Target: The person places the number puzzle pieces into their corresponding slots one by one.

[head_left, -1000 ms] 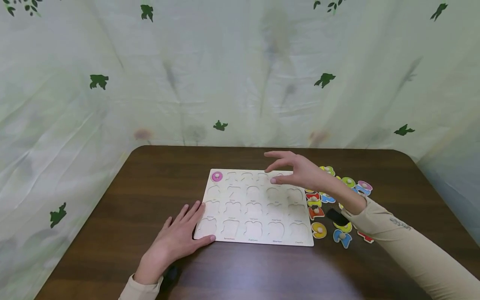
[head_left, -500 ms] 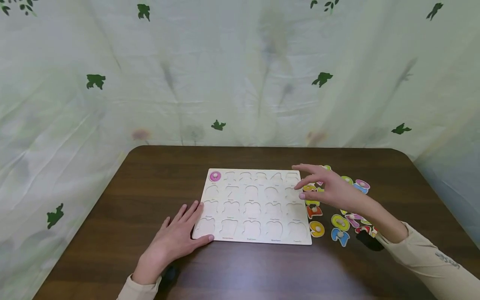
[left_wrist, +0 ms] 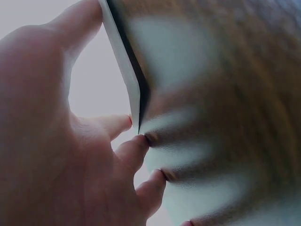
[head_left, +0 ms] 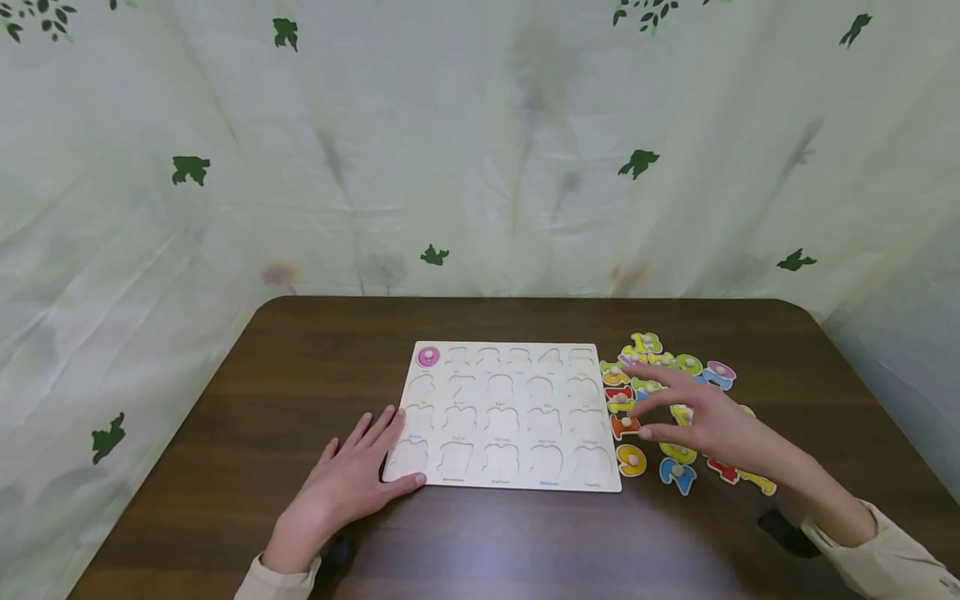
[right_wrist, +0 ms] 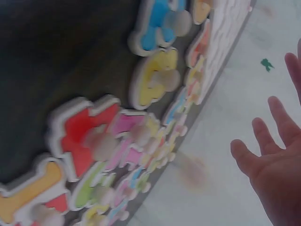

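A white puzzle board point(head_left: 480, 475) with rows of number-shaped recesses lies on the table. In its far left corner sits a round pink piece point(head_left: 428, 357) with a knob. My left hand point(head_left: 348, 471) rests at the board's left edge, fingers spread and thumb on the near corner; the left wrist view shows the fingertips by the board's edge point(left_wrist: 123, 66). My right hand point(head_left: 708, 421) hovers over the knobbed number pieces right of the board, fingers apart and holding nothing. Nearby lie a blue piece point(head_left: 678, 475), a yellow-orange piece point(head_left: 632, 460) and a red piece point(right_wrist: 77, 136). The hand hides some pieces.
Several more colourful number pieces, among them a purple piece point(head_left: 722, 370), lie in a loose cluster, some touching or overlapping. The brown wooden table point(head_left: 480, 550) ends at a pale curtain point(head_left: 480, 167) with leaf prints. A dark object point(head_left: 787, 533) sits under the right wrist.
My right hand has moved from above the board's far side, rightward and nearer, to over the pieces. My left hand has stayed at the board's edge.
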### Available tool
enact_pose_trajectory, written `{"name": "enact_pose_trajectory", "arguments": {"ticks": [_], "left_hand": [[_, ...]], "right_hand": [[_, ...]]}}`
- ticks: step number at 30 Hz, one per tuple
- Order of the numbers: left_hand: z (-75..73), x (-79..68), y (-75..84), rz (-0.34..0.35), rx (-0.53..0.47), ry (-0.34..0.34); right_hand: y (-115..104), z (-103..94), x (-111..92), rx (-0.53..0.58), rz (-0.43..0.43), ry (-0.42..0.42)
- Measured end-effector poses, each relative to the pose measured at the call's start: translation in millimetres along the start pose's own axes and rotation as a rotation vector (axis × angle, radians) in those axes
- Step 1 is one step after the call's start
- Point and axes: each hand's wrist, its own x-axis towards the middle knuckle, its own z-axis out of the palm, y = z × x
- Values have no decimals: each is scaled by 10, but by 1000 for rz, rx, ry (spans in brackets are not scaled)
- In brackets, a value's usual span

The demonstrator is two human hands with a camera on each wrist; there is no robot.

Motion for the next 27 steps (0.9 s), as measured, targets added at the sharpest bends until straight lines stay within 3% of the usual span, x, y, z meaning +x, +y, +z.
{"name": "enact_pose_trajectory", "arguments": {"ticks": [12, 19, 27], "left_hand": [[25, 23, -18, 3, -2, 2], [23, 17, -8, 4, -9, 0], [24, 23, -16, -1, -3, 0]], "right_hand": [[138, -9, -373, -10, 69, 8], [263, 29, -483, -58, 26, -19], [359, 57, -540, -55, 98, -78]]}}
